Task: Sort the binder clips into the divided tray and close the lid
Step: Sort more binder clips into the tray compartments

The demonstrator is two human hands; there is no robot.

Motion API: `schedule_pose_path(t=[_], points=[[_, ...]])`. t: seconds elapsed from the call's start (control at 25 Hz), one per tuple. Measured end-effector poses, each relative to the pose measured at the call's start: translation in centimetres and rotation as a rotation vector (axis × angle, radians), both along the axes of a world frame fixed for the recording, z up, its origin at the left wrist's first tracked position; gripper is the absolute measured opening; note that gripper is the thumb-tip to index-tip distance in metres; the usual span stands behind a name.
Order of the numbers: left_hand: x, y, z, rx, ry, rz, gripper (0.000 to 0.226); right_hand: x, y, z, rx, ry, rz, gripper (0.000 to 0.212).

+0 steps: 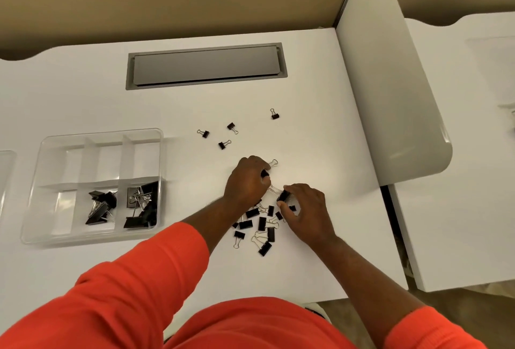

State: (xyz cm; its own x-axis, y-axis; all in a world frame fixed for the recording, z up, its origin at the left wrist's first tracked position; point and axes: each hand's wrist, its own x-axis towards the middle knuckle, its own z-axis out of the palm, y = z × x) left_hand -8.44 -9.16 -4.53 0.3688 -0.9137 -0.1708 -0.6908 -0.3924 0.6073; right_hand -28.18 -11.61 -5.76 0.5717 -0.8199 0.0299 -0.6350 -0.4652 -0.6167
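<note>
A clear divided tray (44, 153) sits on the white desk at the left; its two near right compartments hold black binder clips (101, 206). A pile of black binder clips (260, 223) lies at mid-desk under my hands. My left hand (246, 181) is closed around a clip whose wire handle sticks out past the fingers. My right hand (306, 209) pinches a black binder clip (283, 196) at the pile's right edge. Several small clips (223, 144) lie scattered farther back.
A grey cable hatch (206, 66) is set into the desk at the back. A white partition panel (390, 98) stands along the right edge. Part of a clear lid (5, 170) shows at the far left. Orange sleeves fill the near foreground.
</note>
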Motion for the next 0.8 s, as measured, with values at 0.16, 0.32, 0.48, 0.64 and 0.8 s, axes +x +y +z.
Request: schedule_pose_path(t=[0.16,0.32,0.48,0.64,0.8], points=[[1.1,2.4,1.4,-0.082,0.071,-0.002,0.032,0.9,0.8,0.8,0.030,-0.038,-0.022,0.024],[2.7,5.6,2.7,-0.112,0.059,0.088,0.039,2.5,2.7,1.7,0.076,-0.083,-0.005,0.018],[5.3,9.6,3.9,-0.186,0.027,0.156,0.038,4.7,5.4,2.3,0.084,-0.091,0.057,0.016],[8.5,14.0,4.6,-0.272,-0.017,0.216,0.035,7.9,7.6,3.1,0.043,-0.133,0.114,0.013],[12.6,19.1,5.1,-0.278,-0.030,0.334,0.033,12.0,10.2,4.3,0.017,-0.219,0.125,0.011]])
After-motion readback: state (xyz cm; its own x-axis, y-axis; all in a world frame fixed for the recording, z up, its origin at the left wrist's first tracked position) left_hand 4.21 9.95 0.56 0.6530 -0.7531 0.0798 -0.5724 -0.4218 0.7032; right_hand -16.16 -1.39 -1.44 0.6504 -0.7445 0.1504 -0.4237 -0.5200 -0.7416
